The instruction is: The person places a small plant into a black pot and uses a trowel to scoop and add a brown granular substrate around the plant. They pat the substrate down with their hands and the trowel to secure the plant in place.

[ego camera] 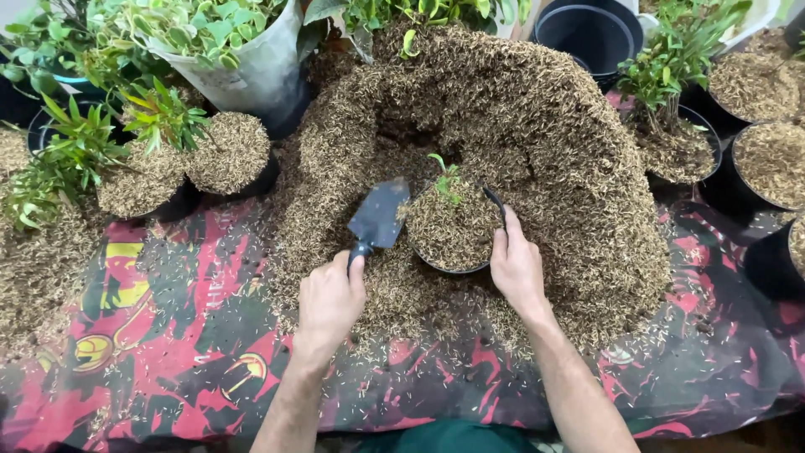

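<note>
1. While the left hand (329, 300) is wrapped around the handle of a small dark trowel (379, 216), the blade points up and away from the person, its tip touching the left rim of a small black pot (455, 225).
2. That small black pot sits near the middle of the sheet, sunk into the hollow of a large mound of rice husk (545, 143), and is filled to the brim with husk.
3. A green seedling (447, 179) stands upright in the pot, toward its far side.
4. The right hand (517, 267) grips the pot's right rim, thumb on the edge and fingers curled down the outer wall.
5. Everything rests on a red, black and yellow printed sheet (176, 335), which is strewn with loose husk.
6. Toward the far left corner stand husk-filled pots with leafy plants (159, 117), and behind them a large grey planter (260, 71) of variegated foliage.
7. Along the right edge stand more husk-filled black pots (767, 164), one holding a taller green plant (675, 59).
8. An empty black pot (591, 33) stands at the far edge, beyond the mound.
</note>
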